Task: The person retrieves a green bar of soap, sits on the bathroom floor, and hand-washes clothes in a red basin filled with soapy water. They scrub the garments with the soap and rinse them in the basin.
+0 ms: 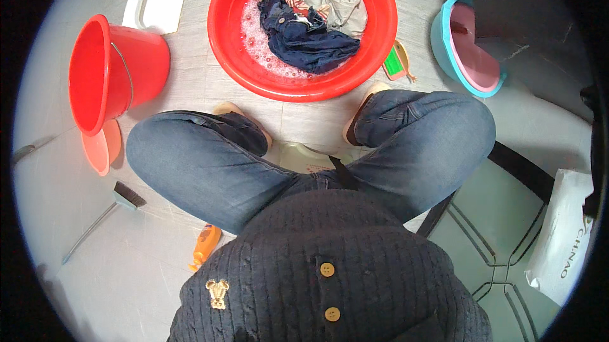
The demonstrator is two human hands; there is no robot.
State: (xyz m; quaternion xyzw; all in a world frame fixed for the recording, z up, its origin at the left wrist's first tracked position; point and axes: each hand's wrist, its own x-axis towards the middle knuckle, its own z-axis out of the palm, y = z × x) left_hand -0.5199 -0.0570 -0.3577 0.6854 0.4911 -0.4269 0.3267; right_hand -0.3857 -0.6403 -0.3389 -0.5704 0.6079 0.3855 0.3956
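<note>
"Head view: arm and hand pose?"
"Forearms, left hand and right hand lie out of frame; whether fingers are spread or gripping, I cannot tell."
"Contents of the red basin [222, 31]?"
"Navy garment [311, 50] and grey garment [346, 12], lying together in suds [257, 50]."

The head-worn fisheye looks down over lap [311, 181] and basin [288, 90].

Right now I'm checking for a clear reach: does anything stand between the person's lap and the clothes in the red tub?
Only the near rim of the red tub rises before the clothes; its top is open, and nothing visible lies over them. Neither hand shows, so their exact path cannot be told.
</note>
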